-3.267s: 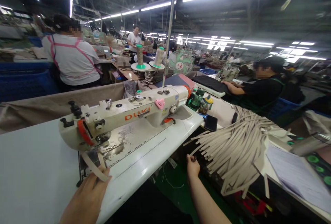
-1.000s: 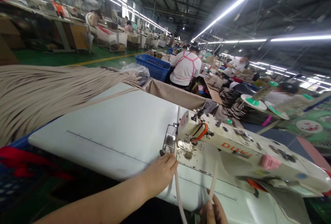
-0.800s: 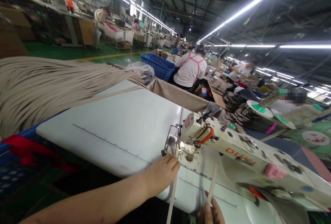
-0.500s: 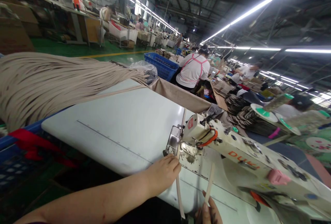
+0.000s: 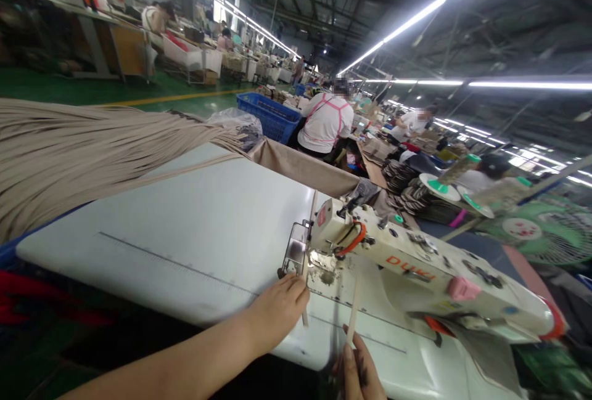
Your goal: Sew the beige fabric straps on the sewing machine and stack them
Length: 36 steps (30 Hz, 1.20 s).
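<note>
while the left hand [image 5: 277, 310] curls over a beige strap [image 5: 304, 307] beside the presser foot [image 5: 296, 252], the right hand [image 5: 358, 370] pinches an upright strap end [image 5: 352, 317]. the left sits nearer the foot.

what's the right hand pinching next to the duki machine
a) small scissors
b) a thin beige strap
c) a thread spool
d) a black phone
B: the right hand pinches a thin beige strap between its fingers, just in front of the DUKI sewing machine.

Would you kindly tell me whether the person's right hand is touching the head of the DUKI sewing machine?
No, the right hand pinches a beige strap below the DUKI sewing machine head, well apart from it.
</note>
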Each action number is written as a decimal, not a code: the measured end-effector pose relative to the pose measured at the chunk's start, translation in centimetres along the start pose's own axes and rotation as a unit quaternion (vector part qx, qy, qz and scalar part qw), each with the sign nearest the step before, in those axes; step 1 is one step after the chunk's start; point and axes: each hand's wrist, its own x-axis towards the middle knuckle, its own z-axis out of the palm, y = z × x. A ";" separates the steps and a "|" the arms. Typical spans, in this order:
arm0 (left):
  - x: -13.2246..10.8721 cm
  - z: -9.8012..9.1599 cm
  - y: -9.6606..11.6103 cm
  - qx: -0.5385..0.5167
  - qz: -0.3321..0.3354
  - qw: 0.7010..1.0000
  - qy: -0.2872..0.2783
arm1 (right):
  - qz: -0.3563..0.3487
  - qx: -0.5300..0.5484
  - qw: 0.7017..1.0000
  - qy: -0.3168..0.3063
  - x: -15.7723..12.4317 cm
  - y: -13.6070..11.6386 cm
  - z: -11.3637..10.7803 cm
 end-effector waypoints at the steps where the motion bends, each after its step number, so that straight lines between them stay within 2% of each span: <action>1: 0.0 0.1 0.0 -0.002 0.000 1.000 0.000 | 0.004 0.002 1.000 0.000 0.0 -0.1 0.0; 7: -0.4 0.8 -0.2 0.000 0.011 1.000 0.012 | 0.008 0.008 1.000 -0.001 -0.2 0.0 0.0; 11: -0.5 1.1 -0.2 -0.007 0.005 1.000 0.014 | 0.007 -0.009 0.999 -0.032 -0.2 -0.1 -0.6; 15: -0.5 1.1 -0.4 -0.021 -0.004 1.000 -0.008 | 0.005 -0.011 0.998 -0.062 -0.1 -0.4 -1.1; 24: 0.8 1.3 -1.6 -0.117 -0.090 0.989 0.014 | -0.005 -0.026 0.996 -0.087 -0.3 -0.6 -1.2; 29: 2.2 1.1 -2.4 -0.161 -0.139 0.977 0.005 | -0.007 -0.012 0.994 -0.111 -0.3 -0.7 -0.9; 36: 3.2 1.6 -3.9 -0.187 -0.164 0.968 -0.020 | -0.020 -0.014 0.992 -0.127 -0.2 -1.1 -0.5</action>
